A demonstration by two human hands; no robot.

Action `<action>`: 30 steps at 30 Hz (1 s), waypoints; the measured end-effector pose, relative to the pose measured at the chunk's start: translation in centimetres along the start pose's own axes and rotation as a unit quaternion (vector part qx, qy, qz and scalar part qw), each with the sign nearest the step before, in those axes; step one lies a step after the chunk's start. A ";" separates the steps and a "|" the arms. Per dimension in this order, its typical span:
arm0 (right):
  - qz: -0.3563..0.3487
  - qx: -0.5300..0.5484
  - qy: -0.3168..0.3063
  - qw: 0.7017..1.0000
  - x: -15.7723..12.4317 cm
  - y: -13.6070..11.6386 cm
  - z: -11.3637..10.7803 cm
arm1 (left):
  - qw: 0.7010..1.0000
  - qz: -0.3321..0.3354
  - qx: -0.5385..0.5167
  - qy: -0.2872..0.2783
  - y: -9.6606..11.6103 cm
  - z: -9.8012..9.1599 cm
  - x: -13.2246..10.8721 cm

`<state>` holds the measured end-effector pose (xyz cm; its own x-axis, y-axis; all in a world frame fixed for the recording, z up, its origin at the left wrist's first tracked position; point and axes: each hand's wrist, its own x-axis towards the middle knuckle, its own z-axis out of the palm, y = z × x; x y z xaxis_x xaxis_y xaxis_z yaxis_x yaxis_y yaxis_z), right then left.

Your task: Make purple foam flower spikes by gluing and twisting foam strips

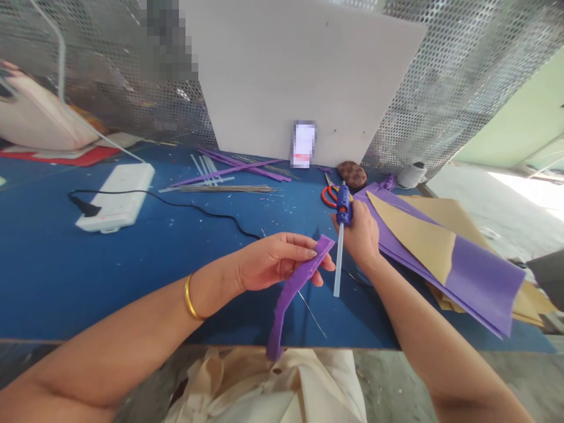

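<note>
My left hand pinches the upper end of a curved purple foam strip with a jagged, fringed edge. The strip's lower end hangs past the table's front edge. My right hand is shut around a blue hot glue gun, with a long clear glue stick pointing down from it. The two hands are close together but apart. Right of my right hand lie stacked purple foam sheets and tan paper. A thin wire lies on the table beneath the strip.
The blue table holds a white power strip with a black cable, purple strips, a bundle of thin sticks, orange-handled scissors and a brown checked pouch. A white board stands against a perforated metal screen.
</note>
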<state>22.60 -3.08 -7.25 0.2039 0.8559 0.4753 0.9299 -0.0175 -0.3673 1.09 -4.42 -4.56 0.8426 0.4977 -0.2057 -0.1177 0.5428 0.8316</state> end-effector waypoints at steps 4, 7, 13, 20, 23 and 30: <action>0.012 -0.018 0.028 0.999 0.4 0.4 -0.1 | 0.999 -0.026 0.009 0.034 0.0 0.0 0.1; 0.017 -0.021 0.032 0.999 0.5 0.5 0.0 | 0.997 -0.051 0.015 0.051 -0.3 0.3 0.2; 0.007 -0.024 0.021 0.999 0.2 0.1 0.2 | 0.996 -0.074 0.051 -0.003 -1.1 0.8 0.3; -0.009 -0.041 -0.009 0.999 -0.2 -0.5 0.2 | 0.990 -0.119 0.062 -0.031 -1.6 0.4 0.6; -0.009 -0.042 -0.006 0.999 -0.2 -0.6 0.1 | 0.991 -0.116 0.060 -0.027 -1.6 0.3 0.7; -0.021 -0.060 -0.012 0.998 -0.1 -0.3 0.3 | 0.992 -0.112 0.057 -0.023 -1.5 0.2 0.7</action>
<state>22.18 -3.03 -7.46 0.1575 0.8695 0.4682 0.9679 -0.0419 -0.2478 1.94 -4.97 -5.83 0.8645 0.3409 -0.3695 0.1324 0.5548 0.8214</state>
